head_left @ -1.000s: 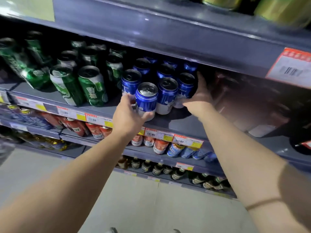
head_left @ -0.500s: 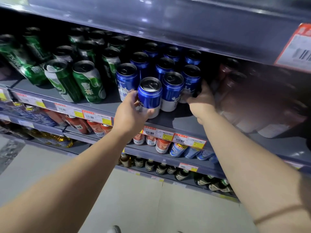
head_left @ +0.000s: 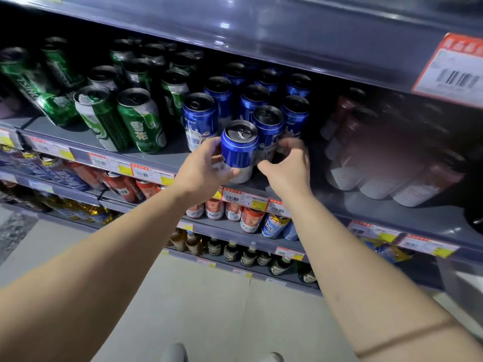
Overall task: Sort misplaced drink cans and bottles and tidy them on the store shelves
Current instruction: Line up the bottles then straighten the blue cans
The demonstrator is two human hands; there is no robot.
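Observation:
A blue and white can (head_left: 239, 150) stands at the front edge of the grey shelf (head_left: 78, 150), with my left hand (head_left: 206, 168) wrapped around its left side. Just behind it is a second blue can (head_left: 268, 126); my right hand (head_left: 288, 165) curls around that can's lower part. More blue cans (head_left: 200, 114) stand in rows behind them. Green cans (head_left: 141, 118) fill the shelf to the left, and one green can (head_left: 31, 84) lies tilted at the far left.
Dark red cans (head_left: 373, 158) fill the shelf to the right. The shelf above (head_left: 261, 30) overhangs close over the can tops. Lower shelves hold red and blue cans (head_left: 252, 220) and brown bottles (head_left: 230, 253). Price tags line the shelf edges.
My right hand has come away from the back-right blue can to the front, low on the second blue can. My left hand keeps hold of the front can, now nearer the shelf edge.

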